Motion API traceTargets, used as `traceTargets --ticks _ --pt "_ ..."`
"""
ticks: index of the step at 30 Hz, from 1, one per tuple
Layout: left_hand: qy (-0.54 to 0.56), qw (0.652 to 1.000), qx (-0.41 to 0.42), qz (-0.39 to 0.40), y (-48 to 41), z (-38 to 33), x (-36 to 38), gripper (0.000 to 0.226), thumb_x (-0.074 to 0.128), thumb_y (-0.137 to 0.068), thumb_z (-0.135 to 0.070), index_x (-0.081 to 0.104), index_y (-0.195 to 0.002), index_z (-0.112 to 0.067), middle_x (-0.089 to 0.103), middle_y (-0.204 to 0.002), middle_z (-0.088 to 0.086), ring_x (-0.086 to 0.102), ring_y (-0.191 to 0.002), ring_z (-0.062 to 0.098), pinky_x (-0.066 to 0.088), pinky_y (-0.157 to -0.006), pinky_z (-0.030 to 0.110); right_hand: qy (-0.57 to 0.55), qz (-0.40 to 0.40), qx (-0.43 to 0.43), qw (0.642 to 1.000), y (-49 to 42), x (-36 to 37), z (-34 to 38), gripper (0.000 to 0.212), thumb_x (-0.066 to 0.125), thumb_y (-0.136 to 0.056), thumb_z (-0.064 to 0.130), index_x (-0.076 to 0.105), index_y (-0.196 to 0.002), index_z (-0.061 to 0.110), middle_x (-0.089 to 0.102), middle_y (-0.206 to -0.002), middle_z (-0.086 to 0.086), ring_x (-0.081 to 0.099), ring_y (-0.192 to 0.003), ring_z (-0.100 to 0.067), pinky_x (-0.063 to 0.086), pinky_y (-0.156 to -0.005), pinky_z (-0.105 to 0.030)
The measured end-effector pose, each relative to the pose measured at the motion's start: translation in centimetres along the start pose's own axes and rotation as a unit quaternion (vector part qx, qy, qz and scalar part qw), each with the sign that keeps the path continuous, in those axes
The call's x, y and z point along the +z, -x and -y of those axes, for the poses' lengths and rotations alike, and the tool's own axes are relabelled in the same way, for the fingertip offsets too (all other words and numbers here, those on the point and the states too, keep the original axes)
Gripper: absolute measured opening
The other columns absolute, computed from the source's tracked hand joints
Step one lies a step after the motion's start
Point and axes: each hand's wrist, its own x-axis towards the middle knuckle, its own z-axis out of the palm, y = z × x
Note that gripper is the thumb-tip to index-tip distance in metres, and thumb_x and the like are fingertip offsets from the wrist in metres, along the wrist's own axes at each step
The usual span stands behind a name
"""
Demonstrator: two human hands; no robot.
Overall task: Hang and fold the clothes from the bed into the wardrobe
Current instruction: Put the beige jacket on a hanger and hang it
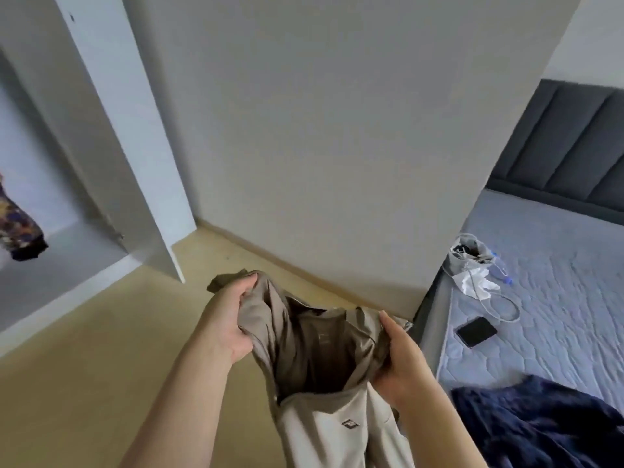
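Gripping a beige top (320, 417) at its neck opening, both hands hold it spread in the air above the floor (101, 366), low in the view at about six o'clock. The left hand (233, 319) has its fingers curled round the fabric on the ten o'clock side of the opening. The right hand (401, 359) pinches the opposite edge on the three o'clock side, its fingers tucked into the cloth. Between them the opening gapes and shows the darker inside of the top. The paler front hangs down toward the bottom edge and carries a small dark logo (349, 423).

The wardrobe (67, 258) stands at nine to ten o'clock with its white door open, and a patterned garment (18, 224) hangs inside at the far left edge. A plain wall (320, 130) fills twelve o'clock.

The bed (540, 332) lies at three o'clock, with a grey quilted mattress and a dark padded headboard (574, 146) at two o'clock. On the mattress a grey pouch (471, 255) sits near the corner closest to the wall, and a white cable (516, 312) trails from it in a loop. A black phone (476, 331) lies just beside that loop, close to the mattress edge. A navy garment (540, 427) is heaped at four to five o'clock.
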Motion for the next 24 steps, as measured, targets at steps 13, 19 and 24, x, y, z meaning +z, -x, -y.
traceTargets --ticks 13,19,24 --pt "-0.062 0.951 0.217 -0.212 -3.9 -18.5 -18.9 0.018 0.069 -0.073 -0.001 0.064 -0.089 -0.006 0.065 -0.076 0.01 0.063 -0.076 0.027 0.048 -0.072 0.033 0.176 0.209 0.029 0.962 -8.2 25.0 -10.9 0.019 0.062 -0.074 0.011 0.075 -0.081 -0.002 0.071 -0.094 -0.02 0.071 -0.08 -0.028 0.058 -0.063 -0.033" --pt "-0.318 0.803 0.274 -0.423 -5.7 -25.5 -29.3 0.014 0.062 -0.08 -0.011 0.053 -0.085 -0.02 0.05 -0.072 -0.008 0.05 -0.075 0.019 0.036 -0.064 0.028 0.205 0.249 0.043 0.946 -11.4 36.5 -18.1 0.037 0.061 -0.067 0.008 0.065 -0.102 -0.005 0.069 -0.096 -0.022 0.069 -0.079 -0.03 0.056 -0.067 -0.036" --pt "-0.428 0.71 0.193 -0.524 -6.6 -28.2 -35.8 0.016 0.042 -0.09 -0.013 0.058 -0.091 -0.012 0.06 -0.09 0.008 0.051 -0.076 0.022 0.037 -0.065 0.029 0.183 0.305 0.071 0.932 -14.1 43.0 -22.3 0.025 0.055 -0.068 0.004 0.065 -0.09 -0.002 0.069 -0.085 -0.017 0.068 -0.074 -0.027 0.055 -0.072 -0.036"
